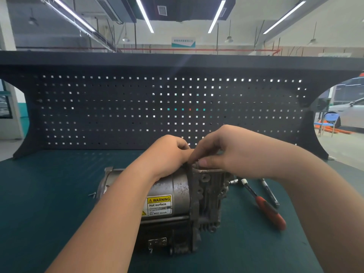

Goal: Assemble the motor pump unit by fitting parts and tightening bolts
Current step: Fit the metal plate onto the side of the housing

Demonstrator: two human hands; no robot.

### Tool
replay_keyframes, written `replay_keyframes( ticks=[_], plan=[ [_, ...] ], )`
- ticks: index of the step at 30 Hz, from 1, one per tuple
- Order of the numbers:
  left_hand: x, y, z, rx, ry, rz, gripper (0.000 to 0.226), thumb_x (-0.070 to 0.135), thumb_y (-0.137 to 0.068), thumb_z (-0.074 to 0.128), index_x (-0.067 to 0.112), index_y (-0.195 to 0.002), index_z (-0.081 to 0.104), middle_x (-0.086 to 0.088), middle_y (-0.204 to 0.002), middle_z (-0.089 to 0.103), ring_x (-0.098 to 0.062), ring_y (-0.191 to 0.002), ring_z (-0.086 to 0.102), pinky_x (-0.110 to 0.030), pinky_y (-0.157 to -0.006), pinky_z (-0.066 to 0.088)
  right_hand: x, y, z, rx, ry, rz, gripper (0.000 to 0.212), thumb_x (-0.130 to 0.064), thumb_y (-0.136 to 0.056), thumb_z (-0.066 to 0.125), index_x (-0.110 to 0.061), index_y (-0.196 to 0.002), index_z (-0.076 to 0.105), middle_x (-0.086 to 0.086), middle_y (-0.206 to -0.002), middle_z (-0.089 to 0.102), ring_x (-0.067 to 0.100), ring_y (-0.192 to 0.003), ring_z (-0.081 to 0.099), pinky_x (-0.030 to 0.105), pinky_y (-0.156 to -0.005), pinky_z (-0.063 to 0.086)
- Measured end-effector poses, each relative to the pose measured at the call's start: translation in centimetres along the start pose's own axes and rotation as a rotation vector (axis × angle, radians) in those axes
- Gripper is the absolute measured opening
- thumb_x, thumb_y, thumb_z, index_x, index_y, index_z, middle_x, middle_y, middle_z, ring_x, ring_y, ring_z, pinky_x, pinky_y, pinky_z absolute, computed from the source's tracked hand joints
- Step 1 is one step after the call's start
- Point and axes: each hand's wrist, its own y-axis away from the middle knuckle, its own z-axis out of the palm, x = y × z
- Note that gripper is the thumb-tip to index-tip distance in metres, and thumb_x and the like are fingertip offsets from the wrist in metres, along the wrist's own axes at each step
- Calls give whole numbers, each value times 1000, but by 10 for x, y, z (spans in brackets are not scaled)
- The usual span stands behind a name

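Both bare forearms reach in from the bottom edge and meet over the motor pump unit [177, 203], which lies on its side on the dark green counter [49, 194], roughly in the middle and close to the person. Its round grey motor body points left, with a yellow and white warning label [159, 206] facing up (it reads "WARNING, Hot surface"), and the cast pump housing [210, 194] with its bolt holes sits at the right end. The left hand [171, 154] rests on top of the motor body with its fingers curled down toward the joint between motor and housing; what they grip there is hidden. The right hand [226, 152] is touching the left one, its thumb and fingers pinched together at the top edge of the housing, on something too small to make out. Just right of the unit lies a ratchet wrench [264, 205] with an orange and black handle, its head near the housing, and beside it a darker slim tool [269, 194], both flat on the counter. A small screw-like part [92, 194] lies left of the motor's end. Behind the counter stands a black pegboard [137, 107], and beyond its right cut-out a blue chair [331, 120] and part of a white car [348, 113] show.
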Motion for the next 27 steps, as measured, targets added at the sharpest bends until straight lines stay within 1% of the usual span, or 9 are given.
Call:
replay_keyframes(
  ticks=[3, 6, 9, 12, 16, 19, 20, 23, 27],
  plan=[
    [0, 0, 0, 3, -4, 3, 20, 30, -82, 65, 16, -67, 64, 6, -55, 46, -9, -51, 34, -16, -42, 27, -1, 1, 0, 3, -28, 24, 9, -34, -85, 67, -40, -88, 73, -13, -80, 72, 12, -76, 68, 26, -70, 53],
    [0, -2, 0, 4, 0, 14, 15, 21, -85, 63, 13, -73, 69, 4, -63, 58, -8, -60, 45, -21, -54, 35, -1, -2, 4, 82, -32, 20, 5, -39, -81, 71, -36, -84, 72, -17, -76, 69, 0, -69, 63, 23, -66, 52],
    [1, -1, 0, 8, 13, 12, 17, 23, -84, 66, 12, -71, 67, 12, -52, 50, -4, -49, 38, -17, -47, 31, -2, -3, 3, 101, -25, 0, 11, -28, -82, 73, -35, -75, 70, -13, -75, 69, 9, -68, 64, 26, -62, 52],
    [1, -1, 0, 2, 27, 4, 17, 24, -84, 67, 10, -75, 68, 4, -62, 51, -11, -60, 39, -25, -56, 31, -3, -2, 0, 69, -14, -8, 19, -21, -84, 72, -38, -74, 69, -16, -77, 70, 14, -73, 68, 28, -68, 54],
    [3, 1, 0, 2, 22, 9, 15, 22, -84, 67, 9, -78, 71, 0, -67, 57, -11, -63, 43, -26, -58, 34, -4, -3, 2, 86, 42, 2, 18, -25, -84, 72, -40, -75, 68, -22, -77, 66, -7, -73, 60, 9, -60, 46],
    [4, 2, 0, -7, 22, 7, 17, 24, -84, 66, 8, -85, 72, -11, -79, 67, -13, -70, 50, -28, -64, 39, -6, -4, 5, 117, 88, 28, 13, -33, -83, 73, -38, -73, 65, -19, -71, 61, -11, -63, 54, 5, -51, 39],
    [4, 2, -1, -13, 29, 4, 18, 25, -84, 66, 8, -85, 72, -13, -82, 69, -14, -72, 51, -30, -66, 40, -6, -4, 6, 129, 97, 36, 13, -35, -82, 73, -36, -72, 64, -17, -70, 61, -8, -60, 54, 4, -50, 39],
    [4, 3, -1, -16, 38, -13, 23, 31, -81, 65, 8, -77, 67, -8, -68, 56, -16, -67, 43, -31, -64, 35, -9, -4, 8, 134, 168, 61, 21, -42, -81, 73, -29, -72, 59, -12, -71, 60, -2, -58, 51, 11, -44, 34],
    [5, 4, -2, -20, 21, -24, 23, 32, -82, 64, 11, -70, 64, -10, -67, 53, -16, -66, 41, -30, -61, 32, -11, -4, 10, 127, 211, 70, 25, -41, -84, 69, -27, -71, 53, -11, -73, 57, 0, -64, 50, 18, -50, 34]
  ],
)
